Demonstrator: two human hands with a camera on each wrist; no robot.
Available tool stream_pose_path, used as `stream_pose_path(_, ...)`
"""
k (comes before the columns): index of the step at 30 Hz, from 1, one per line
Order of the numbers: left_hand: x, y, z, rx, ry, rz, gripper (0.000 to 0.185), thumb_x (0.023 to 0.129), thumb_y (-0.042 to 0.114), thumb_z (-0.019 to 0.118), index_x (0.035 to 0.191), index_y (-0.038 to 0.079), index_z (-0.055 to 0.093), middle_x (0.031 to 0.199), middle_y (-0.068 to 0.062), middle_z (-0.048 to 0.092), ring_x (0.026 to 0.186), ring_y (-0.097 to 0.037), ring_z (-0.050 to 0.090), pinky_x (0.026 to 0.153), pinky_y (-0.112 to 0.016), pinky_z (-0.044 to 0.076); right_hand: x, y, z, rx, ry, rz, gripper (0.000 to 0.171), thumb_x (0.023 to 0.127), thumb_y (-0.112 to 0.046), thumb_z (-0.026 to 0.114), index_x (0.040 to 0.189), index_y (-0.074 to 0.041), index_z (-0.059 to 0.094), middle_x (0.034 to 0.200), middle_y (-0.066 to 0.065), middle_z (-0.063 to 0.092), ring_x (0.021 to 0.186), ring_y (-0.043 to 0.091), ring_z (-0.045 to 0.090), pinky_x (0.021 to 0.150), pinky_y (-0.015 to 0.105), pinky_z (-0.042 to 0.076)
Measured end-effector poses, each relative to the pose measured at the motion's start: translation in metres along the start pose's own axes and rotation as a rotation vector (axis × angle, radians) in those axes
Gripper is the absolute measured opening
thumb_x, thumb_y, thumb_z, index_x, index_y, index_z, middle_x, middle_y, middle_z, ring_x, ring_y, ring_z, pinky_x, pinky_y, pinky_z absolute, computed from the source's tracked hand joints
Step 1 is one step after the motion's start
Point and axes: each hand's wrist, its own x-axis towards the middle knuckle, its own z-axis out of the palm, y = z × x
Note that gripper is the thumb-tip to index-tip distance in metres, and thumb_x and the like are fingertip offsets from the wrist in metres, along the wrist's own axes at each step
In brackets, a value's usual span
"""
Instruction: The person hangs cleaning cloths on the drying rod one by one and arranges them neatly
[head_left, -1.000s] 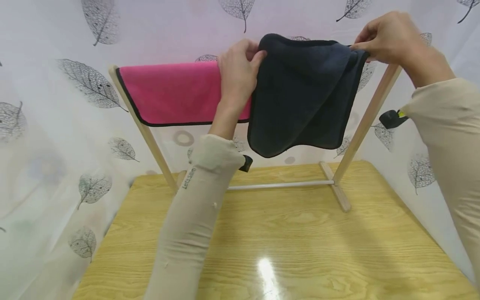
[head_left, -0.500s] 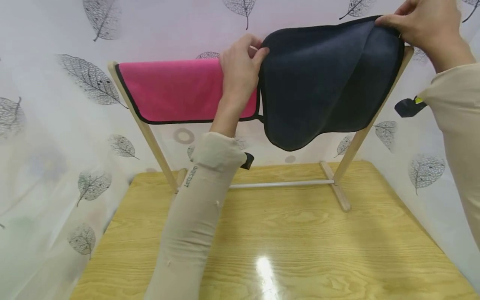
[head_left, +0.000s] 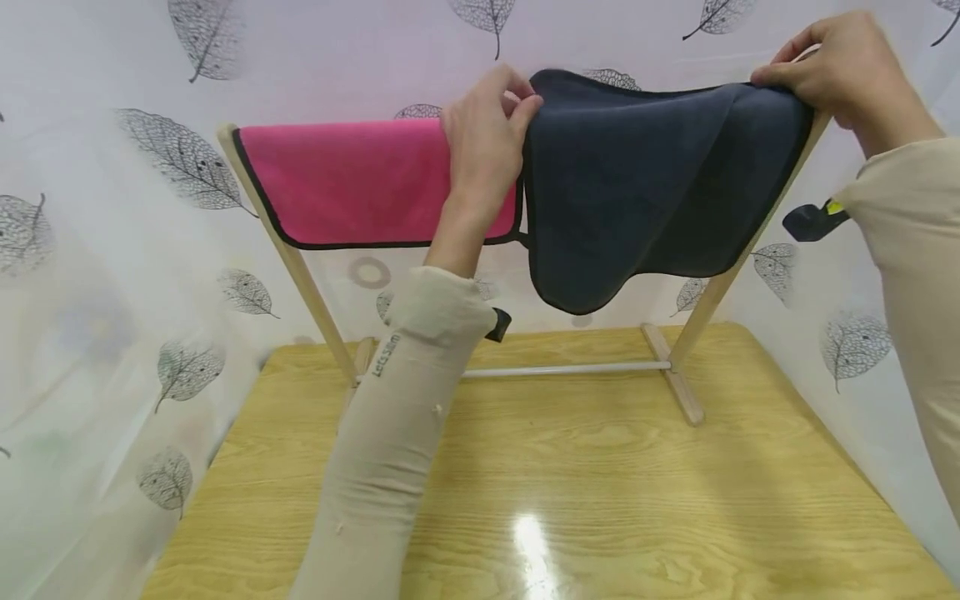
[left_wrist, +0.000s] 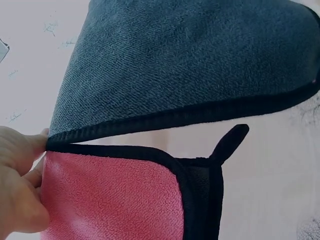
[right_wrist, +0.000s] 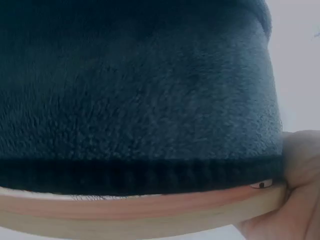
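A dark grey towel point(head_left: 622, 183) with black edging hangs over the top of a wooden rack point(head_left: 708, 304), its lower edge uneven and lowest at the left. My left hand point(head_left: 487, 137) pinches its upper left edge between thumb and fingers, right beside a pink towel point(head_left: 337, 183) folded over the same rack. In the left wrist view the left hand point(left_wrist: 20, 180) is where the two towels meet. At the rack's right end, my right hand point(head_left: 840, 75) pinches the dark towel's top edge. The right wrist view shows that hand point(right_wrist: 295, 195) at the towel's black border, next to the wooden post point(right_wrist: 150, 215).
The rack stands on a wood-grain table point(head_left: 570, 492), its feet point(head_left: 675, 379) joined by a white bar point(head_left: 570, 369) low down. Behind it hangs a pale curtain point(head_left: 97, 292) printed with leaves. A small black loop point(left_wrist: 232, 142) sticks out at the pink towel's corner.
The right hand has moved right, rising and then dropping slightly, spreading the dark towel to the rack's right end. The left hand has barely shifted, and the pink towel stays in place.
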Motion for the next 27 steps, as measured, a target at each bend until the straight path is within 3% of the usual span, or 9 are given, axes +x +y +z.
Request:
stream_pose_path(4, 0.000, 0.001, -0.003, 0.075, -0.067, 0.001, 0.026, 0.105, 0.034, 0.061, 0.119, 0.022, 0.080, 0.102, 0.004, 0.078, 0.102, -0.012, 0.066, 0.102, -0.026, 0.031, -0.005, 0.001, 0.000, 0.053, -0.034, 0.052, 0.008, 0.102, -0.047, 0.059, 0.104, -0.040, 0.058, 0.102, 0.002, 0.044, 0.083, 0.019, 0.047, 0.091, 0.042, 0.048)
stream_pose_path(7, 0.001, 0.002, -0.004, 0.137, -0.108, -0.004, 0.030, 0.106, 0.037, 0.058, 0.122, 0.023, 0.079, 0.100, 0.003, 0.077, 0.104, -0.013, 0.064, 0.102, -0.029, 0.031, -0.008, 0.002, 0.002, 0.087, -0.014, 0.049, 0.007, 0.101, -0.045, 0.062, 0.103, -0.040, 0.057, 0.100, -0.003, 0.046, 0.084, 0.019, 0.047, 0.095, 0.042, 0.046)
stream_pose_path(8, 0.001, 0.003, -0.004, 0.150, -0.118, -0.006, 0.031, 0.106, 0.038, 0.057, 0.123, 0.023, 0.078, 0.100, 0.002, 0.077, 0.105, -0.014, 0.064, 0.102, -0.030, 0.031, -0.009, 0.002, 0.003, 0.075, 0.009, 0.031, 0.010, 0.100, -0.044, 0.063, 0.105, -0.036, 0.060, 0.107, 0.000, 0.049, 0.091, 0.018, 0.046, 0.099, 0.040, 0.048)
stream_pose_path(11, 0.002, 0.004, -0.004, 0.165, -0.132, -0.013, 0.032, 0.107, 0.038, 0.056, 0.124, 0.023, 0.078, 0.100, 0.001, 0.077, 0.105, -0.014, 0.063, 0.102, -0.031, 0.031, -0.011, 0.001, 0.006, -0.018, 0.111, -0.093, 0.036, 0.100, -0.037, 0.064, 0.114, -0.004, 0.065, 0.130, 0.018, 0.050, 0.124, 0.025, 0.042, 0.112, 0.039, 0.038)
stream_pose_path(14, 0.002, 0.005, -0.005, 0.155, -0.140, -0.029, 0.031, 0.107, 0.039, 0.056, 0.125, 0.025, 0.078, 0.103, 0.003, 0.077, 0.106, -0.014, 0.063, 0.103, -0.030, 0.030, -0.012, -0.001, 0.008, -0.135, 0.171, -0.168, 0.052, 0.100, -0.035, 0.063, 0.125, 0.011, 0.058, 0.136, 0.029, 0.044, 0.125, 0.033, 0.036, 0.107, 0.031, 0.041)
stream_pose_path(16, 0.002, 0.005, -0.005, 0.143, -0.144, -0.039, 0.031, 0.106, 0.038, 0.056, 0.124, 0.025, 0.078, 0.104, 0.003, 0.077, 0.106, -0.014, 0.063, 0.104, -0.029, 0.030, -0.012, 0.000, 0.008, -0.139, 0.162, -0.181, 0.052, 0.100, -0.037, 0.064, 0.122, 0.010, 0.060, 0.116, 0.025, 0.051, 0.105, 0.032, 0.045, 0.080, 0.016, 0.047)
stream_pose_path(18, 0.002, 0.005, -0.006, 0.139, -0.148, -0.046, 0.031, 0.106, 0.038, 0.057, 0.124, 0.025, 0.078, 0.104, 0.004, 0.077, 0.106, -0.013, 0.063, 0.105, -0.028, 0.029, -0.012, 0.002, 0.007, -0.104, 0.136, -0.170, 0.044, 0.099, -0.042, 0.066, 0.108, 0.001, 0.067, 0.096, 0.010, 0.055, 0.084, 0.025, 0.043, 0.053, 0.011, 0.038)
stream_pose_path(23, 0.002, 0.004, -0.007, 0.144, -0.161, -0.056, 0.030, 0.106, 0.038, 0.057, 0.124, 0.024, 0.078, 0.103, 0.003, 0.077, 0.106, -0.013, 0.063, 0.104, -0.028, 0.030, -0.013, 0.012, 0.005, 0.042, 0.098, -0.176, 0.037, 0.098, -0.048, 0.067, 0.081, -0.015, 0.069, 0.067, -0.010, 0.052, 0.077, 0.017, 0.045, 0.062, 0.019, 0.039)
stream_pose_path(27, 0.003, 0.004, -0.008, 0.155, -0.167, -0.065, 0.029, 0.107, 0.037, 0.057, 0.124, 0.026, 0.078, 0.107, 0.006, 0.078, 0.108, -0.012, 0.064, 0.104, -0.028, 0.031, -0.017, 0.022, 0.004, 0.110, 0.067, -0.215, 0.037, 0.102, -0.043, 0.063, 0.079, -0.016, 0.072, 0.066, -0.007, 0.053, 0.077, 0.018, 0.044, 0.061, 0.025, 0.037)
